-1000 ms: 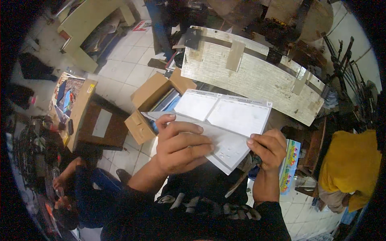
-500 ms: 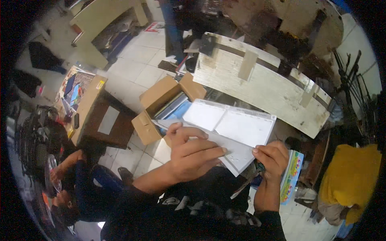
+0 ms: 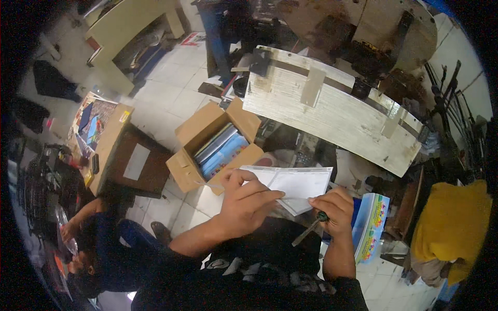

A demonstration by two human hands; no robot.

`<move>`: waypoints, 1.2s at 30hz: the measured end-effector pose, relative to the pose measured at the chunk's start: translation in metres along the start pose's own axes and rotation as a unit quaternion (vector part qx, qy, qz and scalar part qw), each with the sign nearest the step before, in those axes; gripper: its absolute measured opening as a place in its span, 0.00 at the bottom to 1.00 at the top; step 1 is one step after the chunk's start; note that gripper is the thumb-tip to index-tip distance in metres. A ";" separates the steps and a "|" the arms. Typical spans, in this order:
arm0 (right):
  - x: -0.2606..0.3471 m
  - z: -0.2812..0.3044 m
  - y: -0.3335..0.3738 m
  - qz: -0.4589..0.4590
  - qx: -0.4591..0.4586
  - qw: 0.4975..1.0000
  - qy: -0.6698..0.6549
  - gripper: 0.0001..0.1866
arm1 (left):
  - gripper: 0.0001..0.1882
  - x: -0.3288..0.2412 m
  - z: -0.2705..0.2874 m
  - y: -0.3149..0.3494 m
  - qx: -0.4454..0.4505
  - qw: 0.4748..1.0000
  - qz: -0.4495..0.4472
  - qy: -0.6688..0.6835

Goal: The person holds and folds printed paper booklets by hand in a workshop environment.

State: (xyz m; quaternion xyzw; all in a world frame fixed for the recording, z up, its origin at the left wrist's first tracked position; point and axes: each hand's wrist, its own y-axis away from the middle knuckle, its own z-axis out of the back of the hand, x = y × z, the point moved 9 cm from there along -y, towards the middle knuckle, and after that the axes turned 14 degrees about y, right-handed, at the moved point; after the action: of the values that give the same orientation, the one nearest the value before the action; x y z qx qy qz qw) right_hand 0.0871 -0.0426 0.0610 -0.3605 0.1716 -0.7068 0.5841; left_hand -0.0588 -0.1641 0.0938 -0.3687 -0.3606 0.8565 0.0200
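Note:
An open booklet [image 3: 295,182] with white, faintly printed pages is held up in front of my chest. My left hand [image 3: 245,203] is closed around its left side, thumb and index finger pinching the near edge, the other fingers bent over the pages. At the booklet's near right corner, my right hand [image 3: 336,208] pinches the paper between thumb and fingertips. A slim tool [image 3: 307,231] with a round dark-green end and a flat, dull shaft is tucked in that same hand, pointing down and left. Its exact kind is unclear.
Beyond my left hand an open cardboard box [image 3: 191,118] holds light-blue booklets [image 3: 224,154]. More blue, colourfully printed booklets [image 3: 372,228] lie right of my right hand. Ahead stands a worn white bench [image 3: 332,106]; a yellow cloth [image 3: 451,228] hangs at right. Another person's arm [image 3: 85,215] is at left.
The booklet has come lower and tilted, so less page area shows. My right hand has shifted slightly left and down, exposing more of the tool. The box's contents are less covered.

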 end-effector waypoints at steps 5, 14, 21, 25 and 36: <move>-0.012 -0.009 0.013 -0.032 0.049 0.998 -0.036 0.11 | 0.15 0.010 -0.016 -0.005 0.060 0.998 0.013 0.034; -0.047 -0.016 0.037 -0.141 0.095 0.985 0.003 0.20 | 0.08 0.055 -0.007 -0.026 0.058 0.979 0.100 0.165; -0.130 -0.036 0.085 -0.474 -0.144 0.751 -0.436 0.25 | 0.11 0.128 0.017 -0.036 -0.227 0.782 0.317 0.487; -0.140 -0.088 0.081 -0.469 -0.053 0.777 -0.417 0.28 | 0.13 0.169 -0.019 -0.046 -0.248 0.685 0.365 0.580; -0.134 -0.077 0.079 -0.427 0.036 0.832 -0.352 0.10 | 0.11 0.239 -0.045 -0.035 -0.273 0.668 0.404 0.562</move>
State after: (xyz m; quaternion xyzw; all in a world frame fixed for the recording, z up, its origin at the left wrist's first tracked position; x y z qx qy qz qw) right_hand 0.0956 0.0501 -0.0856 -0.6008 -0.2428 -0.7168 0.2574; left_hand -0.2118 -0.0388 -0.0526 -0.8787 -0.3150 0.2747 -0.2305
